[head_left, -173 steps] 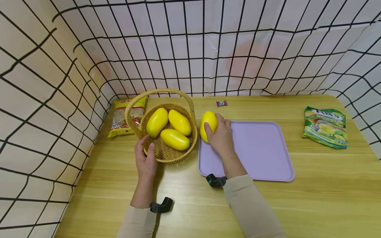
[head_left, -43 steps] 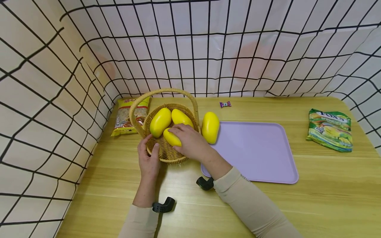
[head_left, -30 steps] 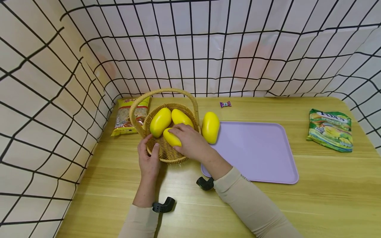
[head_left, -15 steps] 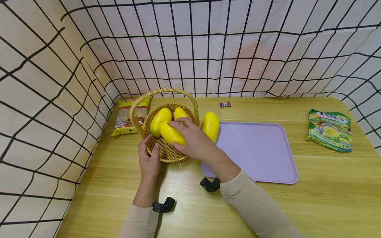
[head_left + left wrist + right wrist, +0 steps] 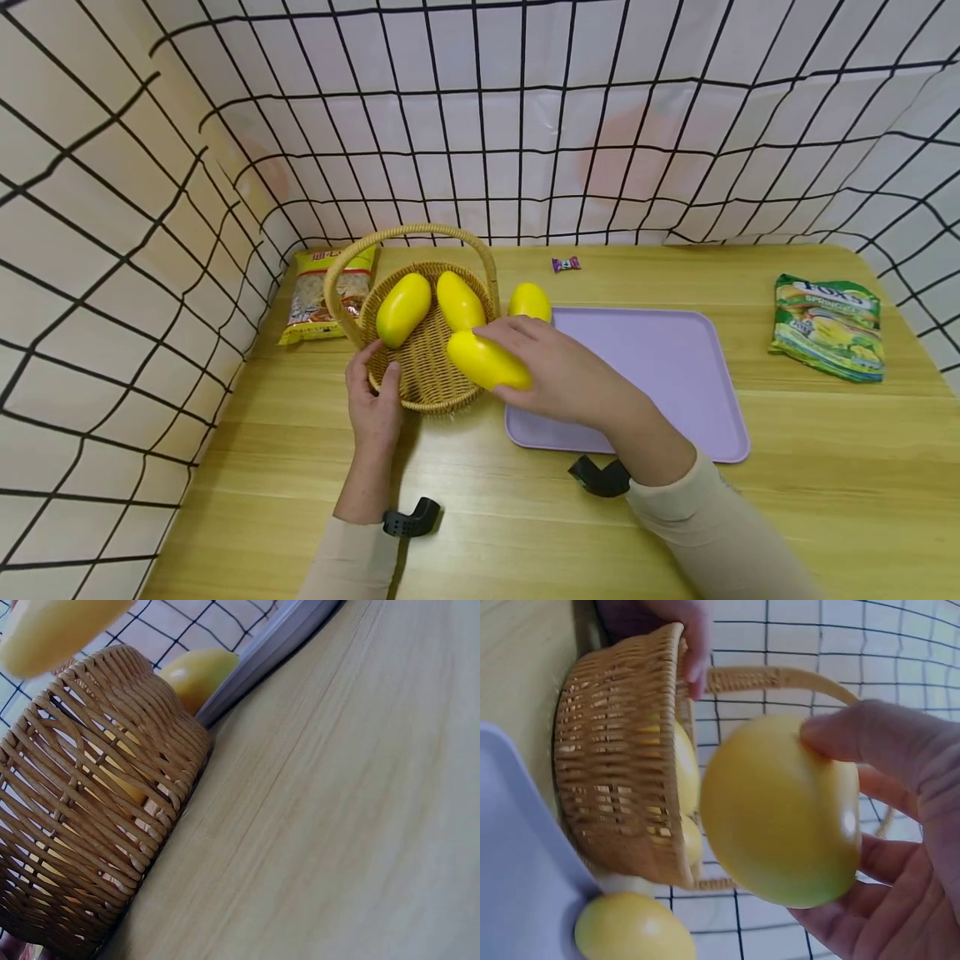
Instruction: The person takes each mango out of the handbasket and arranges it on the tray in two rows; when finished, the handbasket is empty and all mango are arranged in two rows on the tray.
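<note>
My right hand (image 5: 562,371) grips a yellow mango (image 5: 486,360) with thumb and fingers, raised over the right rim of the wicker basket (image 5: 438,406). The right wrist view shows this held mango (image 5: 780,814) up close, above the basket's side. Inside the basket lie two more mangoes, one at the left (image 5: 403,310) and one at the back right (image 5: 461,302). My left hand (image 5: 373,406) holds the basket's front left rim, thumb inside. Another mango (image 5: 530,301) sits at the back left corner of the lilac tray (image 5: 660,358), partly hidden behind my right hand.
A yellow snack bag (image 5: 330,292) lies behind the basket at the left. A small purple wrapped candy (image 5: 566,264) is near the table's back edge, and a green candy bag (image 5: 827,327) lies at the far right. A tall handle (image 5: 420,228) arches over the basket.
Earlier my right hand put one mango at the tray's corner, then reached into the basket. It has since lifted another mango out and rightward. The back right mango has turned. My left hand stays put.
</note>
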Demonstrator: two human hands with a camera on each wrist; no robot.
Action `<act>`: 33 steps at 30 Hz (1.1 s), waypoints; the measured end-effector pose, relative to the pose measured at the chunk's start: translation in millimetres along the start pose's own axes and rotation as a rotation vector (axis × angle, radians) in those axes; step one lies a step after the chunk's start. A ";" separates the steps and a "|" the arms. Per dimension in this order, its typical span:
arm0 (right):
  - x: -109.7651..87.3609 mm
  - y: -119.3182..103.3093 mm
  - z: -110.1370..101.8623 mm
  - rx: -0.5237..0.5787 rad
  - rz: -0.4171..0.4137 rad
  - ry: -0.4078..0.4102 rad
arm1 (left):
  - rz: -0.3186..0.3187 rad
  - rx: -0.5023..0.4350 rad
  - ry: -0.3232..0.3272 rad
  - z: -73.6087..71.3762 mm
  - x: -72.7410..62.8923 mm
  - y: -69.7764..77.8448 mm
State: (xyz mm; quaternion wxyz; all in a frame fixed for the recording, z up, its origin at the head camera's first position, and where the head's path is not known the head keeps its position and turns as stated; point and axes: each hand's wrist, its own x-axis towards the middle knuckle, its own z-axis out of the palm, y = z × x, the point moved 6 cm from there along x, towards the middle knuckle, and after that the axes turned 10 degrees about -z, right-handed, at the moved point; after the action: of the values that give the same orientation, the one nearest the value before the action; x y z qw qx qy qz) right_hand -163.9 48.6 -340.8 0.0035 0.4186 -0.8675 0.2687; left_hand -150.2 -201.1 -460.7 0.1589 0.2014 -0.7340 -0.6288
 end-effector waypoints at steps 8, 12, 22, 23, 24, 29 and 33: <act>-37.4 18.4 -15.5 0.176 0.039 0.098 | -0.013 0.008 -0.008 2.4 -1.6 0.3; -46.2 33.2 -23.9 0.257 0.052 0.195 | -0.007 0.000 -0.003 1.7 -1.5 0.2; -65.1 94.2 -41.9 0.460 0.329 0.413 | -0.012 0.019 -0.003 0.1 -0.2 -1.4; -68.1 101.4 -41.9 0.466 0.361 0.423 | -0.008 0.015 -0.003 0.1 0.1 -1.3; -71.0 108.4 -41.8 0.473 0.394 0.432 | -0.006 0.015 -0.002 0.1 0.3 -1.4; -84.4 140.0 -35.4 0.520 0.536 0.442 | -0.011 0.025 -0.002 -0.4 0.4 -1.2; -91.0 158.7 -28.2 0.528 0.608 0.440 | -0.016 0.031 -0.005 -0.4 0.1 -1.7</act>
State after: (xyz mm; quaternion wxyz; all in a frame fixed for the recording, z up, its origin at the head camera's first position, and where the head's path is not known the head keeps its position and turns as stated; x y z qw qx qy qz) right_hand -226.6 207.9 -411.2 0.0020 0.0646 -0.8314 0.5519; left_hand -149.9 -201.7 -462.3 0.1488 0.2083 -0.7423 -0.6192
